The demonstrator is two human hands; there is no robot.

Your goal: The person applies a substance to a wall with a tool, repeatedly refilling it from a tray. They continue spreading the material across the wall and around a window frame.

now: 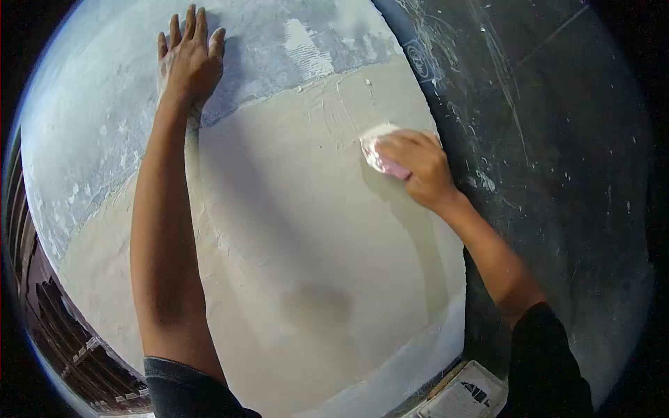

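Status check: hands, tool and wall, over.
Left hand flat on the wall, fingers spread. Right hand closed on a pad, pressed to the plaster near the dark panel. Nothing in the way.

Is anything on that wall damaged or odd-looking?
Yes. Near the left hand, the upper wall looks patchy and flaking, unlike the smooth beige coat below. White smears streak the dark surface beside the right hand.

left hand [189,59] lies flat high on the wall [293,265] — right hand [418,167] well to its right, pressing a pad [375,148] against the wall.
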